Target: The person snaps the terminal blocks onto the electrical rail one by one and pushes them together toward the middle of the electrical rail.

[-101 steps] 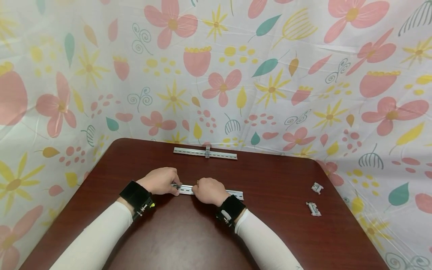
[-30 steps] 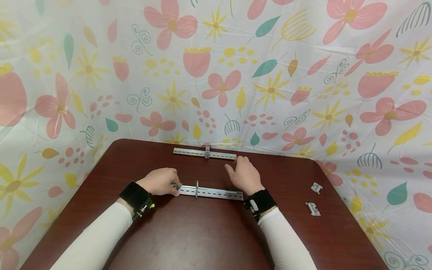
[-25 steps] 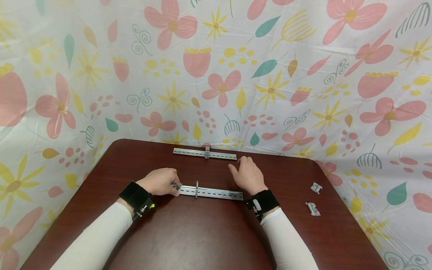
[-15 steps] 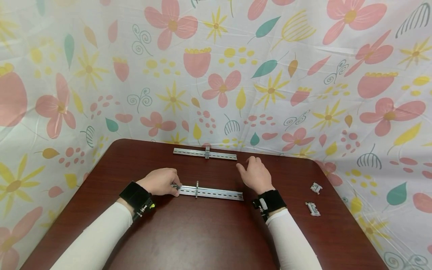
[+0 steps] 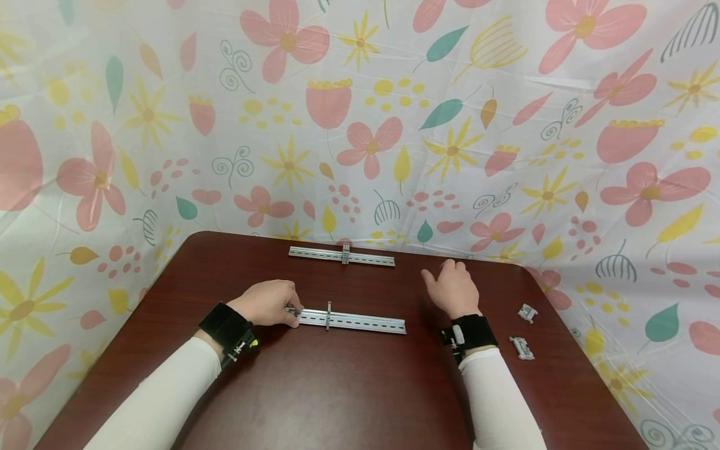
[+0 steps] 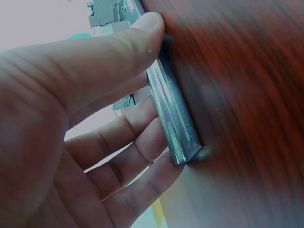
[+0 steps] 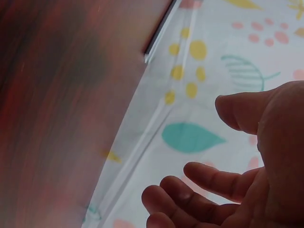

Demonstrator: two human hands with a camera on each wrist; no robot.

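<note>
A slotted metal DIN rail lies across the middle of the table. My left hand grips its left end; in the left wrist view the thumb presses one side of the rail and fingers lie along the other. One thin terminal block stands across this rail, just right of my left hand. My right hand is over the table beyond the rail's right end, holding nothing. In the right wrist view its fingers are loosely bent and apart from the thumb.
Two loose pale terminal blocks, one farther and one nearer, lie at the table's right. A second DIN rail with blocks across its middle lies near the back edge. A flowered curtain hangs behind the table.
My right hand has let go near the block on the rail and moved right, past the rail's end. That block is now uncovered. My left hand stays at the rail's left end.
</note>
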